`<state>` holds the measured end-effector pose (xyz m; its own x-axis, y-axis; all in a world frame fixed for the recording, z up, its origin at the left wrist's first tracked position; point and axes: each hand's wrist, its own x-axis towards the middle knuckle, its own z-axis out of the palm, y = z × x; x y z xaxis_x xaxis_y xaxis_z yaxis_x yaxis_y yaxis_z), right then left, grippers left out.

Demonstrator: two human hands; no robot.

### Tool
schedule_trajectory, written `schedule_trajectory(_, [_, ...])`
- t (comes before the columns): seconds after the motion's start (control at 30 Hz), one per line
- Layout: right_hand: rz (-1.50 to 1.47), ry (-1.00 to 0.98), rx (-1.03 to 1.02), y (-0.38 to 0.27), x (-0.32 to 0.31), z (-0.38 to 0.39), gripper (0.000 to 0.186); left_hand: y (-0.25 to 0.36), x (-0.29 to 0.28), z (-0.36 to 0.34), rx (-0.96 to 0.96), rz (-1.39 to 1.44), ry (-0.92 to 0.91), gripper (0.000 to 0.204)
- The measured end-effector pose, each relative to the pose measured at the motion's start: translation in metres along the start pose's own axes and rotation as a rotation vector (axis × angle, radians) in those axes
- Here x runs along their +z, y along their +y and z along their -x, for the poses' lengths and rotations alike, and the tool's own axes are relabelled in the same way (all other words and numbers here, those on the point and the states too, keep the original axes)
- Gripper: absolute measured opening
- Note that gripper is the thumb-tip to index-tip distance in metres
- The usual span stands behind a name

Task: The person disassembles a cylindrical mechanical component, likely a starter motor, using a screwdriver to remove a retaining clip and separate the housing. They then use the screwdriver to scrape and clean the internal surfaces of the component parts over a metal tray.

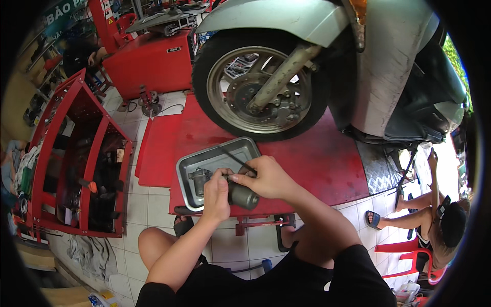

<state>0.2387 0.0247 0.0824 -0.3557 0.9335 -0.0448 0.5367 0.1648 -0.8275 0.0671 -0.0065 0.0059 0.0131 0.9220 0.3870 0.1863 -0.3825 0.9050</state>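
Note:
Over the near edge of a silver metal tray (185,190), my left hand (217,197) is closed around a dark grey metal cylinder (244,197) shaped like a small motor. My right hand (270,177) pinches a thin dark rod (232,156) against the top of the cylinder. The rod slants up and left above the tray, and its exact kind I cannot make out. Inside the tray, left of my fingers, lies a grey metal part (198,180). Where the rod meets the cylinder is hidden by my fingers.
The tray rests on a red lift platform (317,169), beside the front wheel (258,92) of a silver scooter (388,61). A red metal rack (76,153) stands at left, a red cabinet (151,64) behind. At right, a person (434,215) sits by a red plastic chair (406,256).

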Motion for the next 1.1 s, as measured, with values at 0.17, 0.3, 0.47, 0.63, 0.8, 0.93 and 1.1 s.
schedule_trajectory(0.17, [-0.038,-0.054,0.016,0.001,-0.004,0.005,0.037,0.009,-0.003,0.003,-0.027,-0.022,-0.116,0.085])
schedule_trajectory(0.3, [-0.062,-0.112,0.09,0.0,-0.011,0.005,0.036,0.011,-0.003,0.005,-0.18,0.144,-0.164,0.089])
schedule_trajectory(0.47, [-0.439,0.124,-0.082,0.022,-0.022,0.002,0.03,-0.007,0.013,0.004,-0.493,0.73,-0.078,0.084])
schedule_trajectory(0.63, [-0.017,0.289,-0.303,0.003,-0.047,0.022,0.019,0.003,0.005,0.005,-0.67,0.976,-0.167,0.082])
schedule_trajectory(0.8, [-0.083,0.415,-0.422,-0.024,-0.034,0.036,0.013,-0.001,0.004,0.007,-0.789,1.003,-0.097,0.082])
schedule_trajectory(0.93, [-0.129,0.451,-0.524,-0.038,-0.036,0.054,0.016,-0.014,0.004,0.01,-0.726,1.023,-0.236,0.08])
schedule_trajectory(1.1, [-0.334,0.417,-0.611,-0.029,-0.03,0.055,0.014,0.008,0.005,0.007,-0.633,0.989,-0.249,0.073])
